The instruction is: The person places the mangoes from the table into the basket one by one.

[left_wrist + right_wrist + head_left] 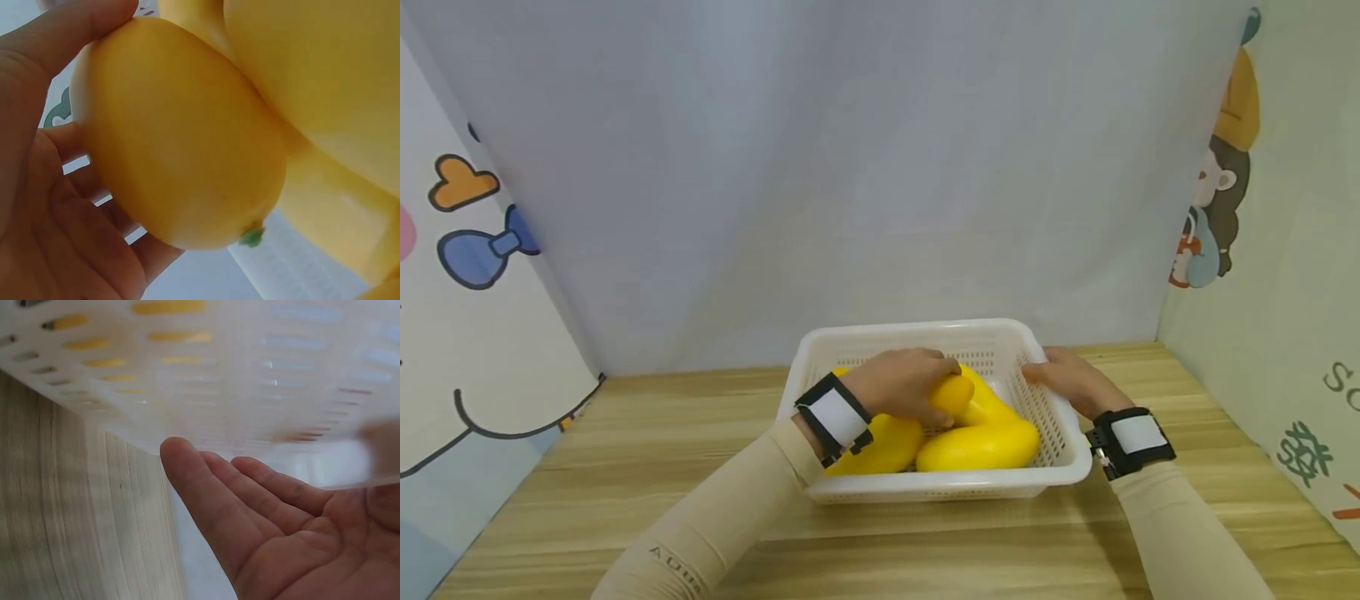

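Note:
A white plastic basket (pixel 955 479) holds several smooth yellow fruits, among them a long one lying at the front (pixel 977 447). My left hand (pixel 898 383) reaches into the basket and grips an oval yellow-orange fruit (pixel 181 137) with a small green stem end. In the left wrist view the thumb lies across its top and the other fingers curl behind it. Larger yellow fruits (pixel 331 75) lie right beside it. My right hand (pixel 1071 379) holds the basket's right side, thumb over the rim; the right wrist view shows its fingers (pixel 206 494) along the outer slotted wall.
The basket is on a light wood-grain table (pixel 700 467). A pale grey cloth backdrop (pixel 850 167) rises behind it. Printed panels stand at the left (pixel 482 333) and the right (pixel 1285 333).

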`<state>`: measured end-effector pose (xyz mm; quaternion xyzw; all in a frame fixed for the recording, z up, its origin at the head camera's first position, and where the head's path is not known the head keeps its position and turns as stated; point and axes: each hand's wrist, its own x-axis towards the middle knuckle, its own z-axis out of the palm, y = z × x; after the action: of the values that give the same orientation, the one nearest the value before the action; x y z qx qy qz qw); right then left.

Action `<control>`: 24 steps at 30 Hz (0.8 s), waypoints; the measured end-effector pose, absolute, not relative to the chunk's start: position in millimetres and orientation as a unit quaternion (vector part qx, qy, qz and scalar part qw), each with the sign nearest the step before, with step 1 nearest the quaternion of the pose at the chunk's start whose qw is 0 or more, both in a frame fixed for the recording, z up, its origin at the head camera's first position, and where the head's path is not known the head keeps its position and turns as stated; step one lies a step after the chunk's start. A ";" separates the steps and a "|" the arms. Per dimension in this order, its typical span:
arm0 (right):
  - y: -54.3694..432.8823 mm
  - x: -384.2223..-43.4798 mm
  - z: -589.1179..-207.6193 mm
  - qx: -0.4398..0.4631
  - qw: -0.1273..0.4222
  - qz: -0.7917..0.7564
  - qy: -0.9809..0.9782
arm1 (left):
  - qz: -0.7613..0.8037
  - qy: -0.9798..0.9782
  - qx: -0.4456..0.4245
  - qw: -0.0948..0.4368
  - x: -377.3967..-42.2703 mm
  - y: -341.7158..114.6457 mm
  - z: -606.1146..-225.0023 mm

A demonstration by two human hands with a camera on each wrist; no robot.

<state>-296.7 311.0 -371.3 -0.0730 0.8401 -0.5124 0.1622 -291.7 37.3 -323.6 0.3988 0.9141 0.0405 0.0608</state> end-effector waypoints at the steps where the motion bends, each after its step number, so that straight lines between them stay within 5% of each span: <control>1: 310.4 -296.9 -371.5 -0.069 0.163 -0.514 0.840 | 0.038 0.914 0.398 0.061 -291.7 37.4 -324.4; 24: 309.9 -294.6 -369.7 -0.075 0.159 -0.515 0.839 | 0.025 0.898 0.429 0.098 -290.8 41.6 -331.4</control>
<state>-294.6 309.9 -369.7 -0.0748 0.8388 -0.5153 0.1589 -290.8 41.6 -331.4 0.4291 0.8976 0.0253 0.0979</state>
